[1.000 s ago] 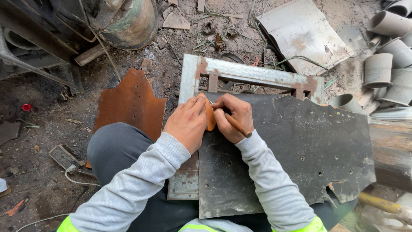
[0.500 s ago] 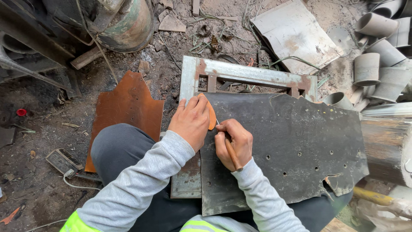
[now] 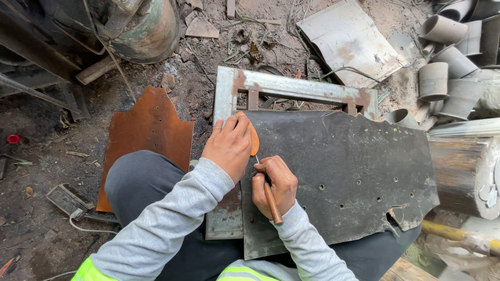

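Firmly we press the small orange template (image 3: 253, 136) with our left hand (image 3: 229, 145) near the dark metal sheet (image 3: 338, 177)'s upper-left corner, while our right hand (image 3: 276, 183), clenched around the wooden-handled scriber (image 3: 271, 200), hugs its edge.

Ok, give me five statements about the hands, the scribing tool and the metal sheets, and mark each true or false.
1. The left hand presses an orange template onto the dark metal sheet. True.
2. The right hand holds a wooden-handled tool. True.
3. The dark metal sheet has no holes. False: several small holes show.
4. A rusty brown plate lies on the ground on the left-hand side. True.
5. The grey pipe sections are stacked on the dark metal sheet. False: they lie beyond it, on the ground.
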